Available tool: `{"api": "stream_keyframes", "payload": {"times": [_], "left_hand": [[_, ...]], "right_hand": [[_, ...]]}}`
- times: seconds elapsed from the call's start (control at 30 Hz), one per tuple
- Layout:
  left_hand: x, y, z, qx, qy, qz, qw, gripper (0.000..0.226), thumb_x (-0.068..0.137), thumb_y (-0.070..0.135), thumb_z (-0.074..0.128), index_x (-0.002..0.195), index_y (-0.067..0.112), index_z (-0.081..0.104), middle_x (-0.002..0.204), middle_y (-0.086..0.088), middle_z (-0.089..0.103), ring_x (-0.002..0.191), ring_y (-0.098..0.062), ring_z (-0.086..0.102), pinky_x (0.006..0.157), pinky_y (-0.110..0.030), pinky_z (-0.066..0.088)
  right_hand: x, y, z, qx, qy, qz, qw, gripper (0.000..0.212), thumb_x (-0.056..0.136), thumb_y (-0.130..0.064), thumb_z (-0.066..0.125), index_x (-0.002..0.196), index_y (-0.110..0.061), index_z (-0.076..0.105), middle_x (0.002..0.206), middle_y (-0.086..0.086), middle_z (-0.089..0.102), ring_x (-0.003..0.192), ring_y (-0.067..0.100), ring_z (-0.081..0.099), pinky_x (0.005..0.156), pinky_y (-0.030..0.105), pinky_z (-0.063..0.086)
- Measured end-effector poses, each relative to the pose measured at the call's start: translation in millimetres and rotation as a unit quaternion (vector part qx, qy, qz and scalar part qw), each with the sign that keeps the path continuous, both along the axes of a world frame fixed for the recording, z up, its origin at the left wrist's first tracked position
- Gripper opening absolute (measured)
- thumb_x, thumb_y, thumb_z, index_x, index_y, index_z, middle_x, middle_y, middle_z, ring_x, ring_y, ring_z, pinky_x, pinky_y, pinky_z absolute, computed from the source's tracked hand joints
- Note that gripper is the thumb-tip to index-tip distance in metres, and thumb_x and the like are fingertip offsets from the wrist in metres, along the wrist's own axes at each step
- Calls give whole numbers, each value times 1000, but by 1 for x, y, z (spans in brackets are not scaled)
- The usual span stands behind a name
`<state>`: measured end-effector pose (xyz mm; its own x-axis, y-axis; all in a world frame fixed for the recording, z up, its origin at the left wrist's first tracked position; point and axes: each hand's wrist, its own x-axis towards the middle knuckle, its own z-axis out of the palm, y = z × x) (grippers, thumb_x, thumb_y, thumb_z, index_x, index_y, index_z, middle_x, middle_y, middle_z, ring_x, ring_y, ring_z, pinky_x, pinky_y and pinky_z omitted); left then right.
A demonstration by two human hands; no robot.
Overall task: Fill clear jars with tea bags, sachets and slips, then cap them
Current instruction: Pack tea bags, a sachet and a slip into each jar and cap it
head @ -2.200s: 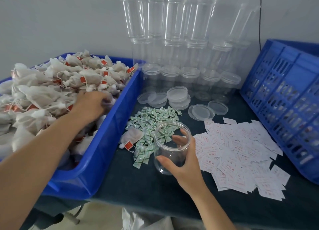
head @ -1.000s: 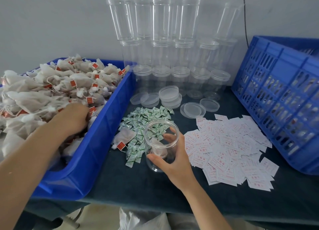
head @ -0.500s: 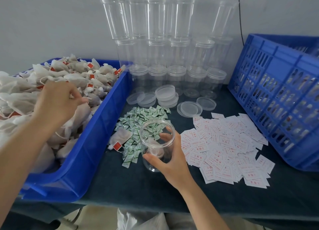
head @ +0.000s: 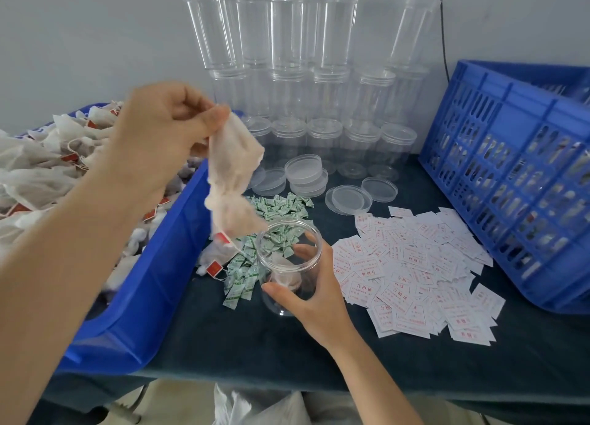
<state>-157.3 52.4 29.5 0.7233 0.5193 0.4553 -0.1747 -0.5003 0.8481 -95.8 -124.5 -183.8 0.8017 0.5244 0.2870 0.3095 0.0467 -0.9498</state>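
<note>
Pinching with thumb and curled fingers, the left hand holds a small bunch of tea bags by the top edge. They dangle in the air above the near corner of the blue bin, which is heaped with more bags. How many hang in the pinch is hard to tell. The lowest bag and its red tag hang just beside the jar's left rim, not yet over the mouth.

A stray bag lies on the dark cloth beside the green sachets. Right of them the clear jar stands upright with at least one bag already at the bottom. The right hand wraps it from the right, thumb in front and fingers curled round the far wall.

To do this step well, the bunch should probably travel a little right until it hangs centred over the mouth, then go down bottom first. That way the limp bags fold inside rather than drape over the rim. The trailing tag and string look likely to snag the edge, so letting go low seems wise. The steadying hold on the jar matters, since it looks light and nearly empty.

Farther right lie the white slips, with loose lids behind, and the blue crate.
</note>
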Motion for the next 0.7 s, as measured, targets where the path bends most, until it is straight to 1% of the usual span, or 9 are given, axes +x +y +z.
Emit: {"api": "stream_keyframes", "payload": {"times": [0.1, 0.2, 0.3, 0.37, 0.43, 0.5, 0.57, 0.63, 0.7], "left_hand": [[4, -14, 7, -58, -26, -82, 995, 14, 92, 11, 60, 78, 14, 59, 63, 10, 69, 63, -4, 66, 60, -17, 54], [12, -28, 6, -72, -37, -116, 990, 15, 93, 8, 57, 78, 13, 57, 62, 9, 68, 62, -4, 66, 59, -17, 54], [20, -38, -12, -52, 3, -107, 993, 14, 91, 9, 59, 79, 14, 58, 65, 8, 68, 65, -8, 65, 66, -24, 56], [23, -42, -31, -28, 58, -93, 994, 11, 92, 11, 59, 81, 13, 58, 75, 1, 69, 73, -13, 65, 70, -24, 56], [24, -44, -47, -17, 107, -81, 991, 10, 92, 14, 59, 85, 8, 58, 82, -9, 68, 77, -17, 63, 72, -20, 53], [24, -43, -55, -29, 138, -89, 986, 13, 93, 15, 58, 87, 3, 58, 84, -16, 64, 78, -19, 57, 79, -25, 51], [24, -42, -57, -44, 154, -106, 981, 13, 93, 15, 59, 87, 4, 58, 80, -8, 60, 78, -14, 54, 81, -26, 46], [25, -43, -55, -46, 152, -114, 981, 13, 92, 16, 60, 82, 7, 60, 70, 6, 59, 69, -2, 54, 72, -13, 44], [26, -44, -50, -38, 135, -115, 983, 13, 91, 15, 62, 80, 8, 62, 66, 10, 59, 61, 4, 53, 64, -7, 44]], "right_hand": [[1, 0, -2, 2, 1, 2, 1000, 90, 65, -58, 87, 139, -51, 36, 131, -23, 54, 127, 12, 56, 104, 39, 51], [2, 0, -3, 2, 0, 3, 1000, 91, 66, -58, 86, 140, -50, 35, 133, -21, 53, 129, 14, 55, 105, 41, 49], [2, 1, -2, 1, -2, -3, 1000, 88, 67, -60, 85, 139, -54, 34, 133, -23, 52, 130, 9, 52, 102, 23, 48], [1, 1, 0, 3, 3, -2, 1000, 88, 67, -58, 86, 138, -54, 34, 134, -20, 53, 130, 9, 53, 99, 18, 47], [2, 1, -1, 5, 2, 4, 1000, 90, 67, -54, 87, 141, -50, 34, 135, -13, 55, 129, 13, 54, 101, 26, 50], [2, 0, -2, 7, 3, 11, 1000, 93, 68, -50, 88, 144, -43, 34, 134, -8, 57, 127, 17, 56, 103, 40, 51], [3, 0, -3, 6, 3, 11, 1000, 94, 68, -50, 88, 144, -41, 34, 134, -8, 57, 127, 17, 56, 104, 44, 50], [3, 0, -2, 2, 3, 8, 1000, 95, 67, -52, 88, 144, -42, 34, 135, -9, 57, 127, 16, 56, 104, 45, 50], [3, 0, -2, 2, 4, 6, 1000, 94, 67, -52, 88, 144, -42, 35, 135, -8, 57, 128, 16, 55, 104, 43, 50]]}}
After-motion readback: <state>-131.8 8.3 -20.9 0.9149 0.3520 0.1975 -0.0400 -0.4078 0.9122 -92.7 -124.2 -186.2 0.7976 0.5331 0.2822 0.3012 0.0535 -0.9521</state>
